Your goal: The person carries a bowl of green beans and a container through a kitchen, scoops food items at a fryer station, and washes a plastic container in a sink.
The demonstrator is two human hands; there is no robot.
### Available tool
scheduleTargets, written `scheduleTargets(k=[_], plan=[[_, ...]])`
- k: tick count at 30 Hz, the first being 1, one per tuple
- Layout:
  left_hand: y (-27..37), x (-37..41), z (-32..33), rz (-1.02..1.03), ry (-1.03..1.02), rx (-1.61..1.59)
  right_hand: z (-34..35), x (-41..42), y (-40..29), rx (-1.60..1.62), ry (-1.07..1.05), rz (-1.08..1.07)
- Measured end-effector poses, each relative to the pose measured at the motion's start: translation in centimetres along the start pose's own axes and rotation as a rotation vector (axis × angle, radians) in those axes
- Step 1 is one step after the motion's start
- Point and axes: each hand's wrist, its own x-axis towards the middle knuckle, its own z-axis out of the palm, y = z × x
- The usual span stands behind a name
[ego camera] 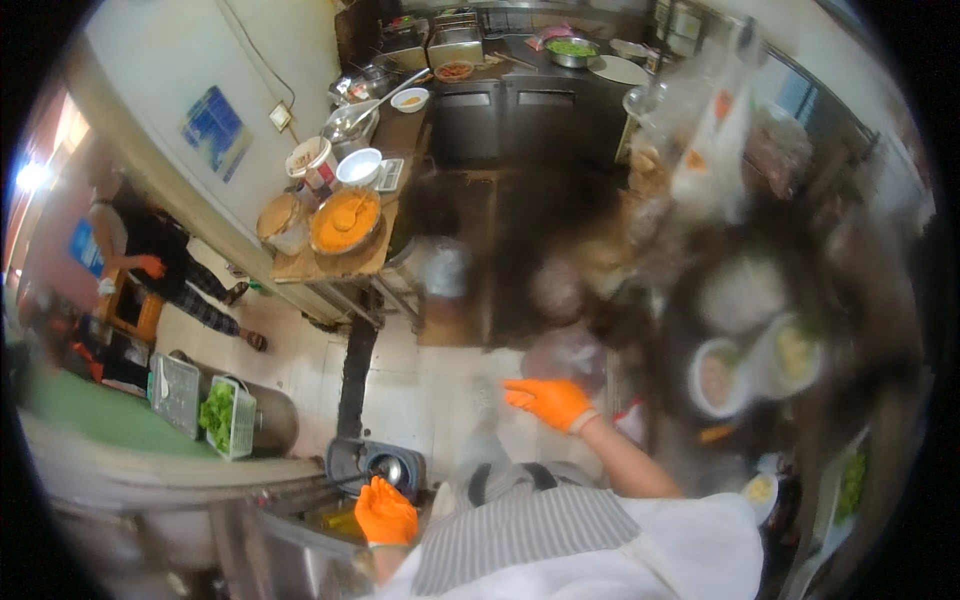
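My left hand, in an orange glove, is raised at the lower left beside a grey plastic bin with a metal bowl in it; its fingers are slightly curled and nothing shows in it. My right hand, also in an orange glove, reaches out over the tiled floor near a blurred plastic bag. Its fingers point left, and whether they are fully closed is unclear. A striped grey apron covers my front.
A side table holds a bowl of orange food, tubs and a white bowl. Lettuce fills a white basket at left. Bowls of food stand at right, under hanging bags. Another person stands beyond the wall.
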Motion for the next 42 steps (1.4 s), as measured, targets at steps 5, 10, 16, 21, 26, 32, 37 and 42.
scheduleTargets(k=[5,10,16,21,26,32,37,42], plan=[[-1.4,10.5,17.6,0.002,-0.018,0.101,-6.1,9.5,4.1,0.079,-0.011,0.296],[-6.4,21.6,39.7,-0.262,-0.319,0.336,-12.6,16.0,7.8,-0.044,0.097,0.304],[-16.6,33.0,60.0,-0.508,-0.652,0.484,-18.4,23.7,15.9,0.174,0.083,0.612],[-22.5,42.0,67.9,-0.553,-0.402,0.434,-25.3,34.0,23.4,-0.285,0.120,0.481],[-23.7,48.7,74.1,-0.464,-0.116,0.363,-36.6,48.3,25.9,-0.315,0.246,0.449],[-26.1,56.7,84.2,-0.376,-0.171,0.366,-48.3,62.6,26.7,-0.220,0.190,0.396],[-32.9,63.4,94.2,-0.367,-0.208,0.452,-53.7,71.7,32.5,-0.228,0.152,0.402],[-40.7,68.8,107.8,-0.530,-0.512,0.553,-63.4,78.0,32.6,-0.159,0.146,0.460]])
